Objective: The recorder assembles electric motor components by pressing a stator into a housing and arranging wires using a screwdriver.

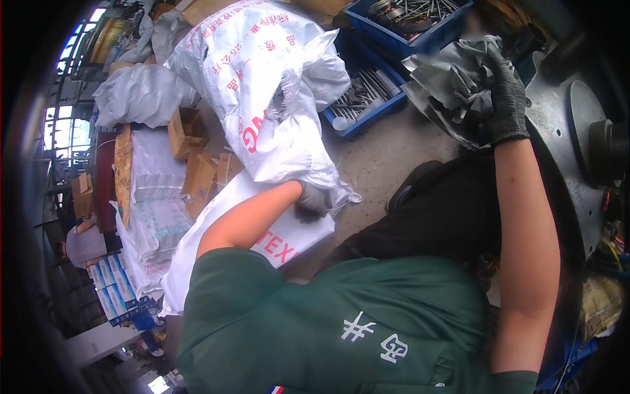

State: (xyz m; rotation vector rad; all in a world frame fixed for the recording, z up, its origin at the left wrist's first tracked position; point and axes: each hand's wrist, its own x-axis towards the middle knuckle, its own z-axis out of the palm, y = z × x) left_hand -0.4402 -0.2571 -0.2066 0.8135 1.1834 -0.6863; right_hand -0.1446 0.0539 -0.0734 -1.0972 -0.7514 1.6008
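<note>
My right hand (509, 100), in a dark glove, is closed on a crumpled grey woven sheet (453, 82) held up at the upper right. A large white woven sack (262, 72) with red print lies ahead of me, bulging at its far end. At its near edge, my left hand (315, 199) wears a grey glove and grips the loose sack material. Those fingers are dark and partly hidden by the folds. Beneath that hand spreads a flatter white sack (226, 217) with red lettering.
Two blue bins with metal rods stand beyond my hands, a lower bin (367, 98) and an upper bin (410, 36). Round metal machinery (584, 131) rises at the right. Cardboard boxes (187, 134) and wrapped white stacks (154, 197) lie left. Another person (85, 244) is at the far left.
</note>
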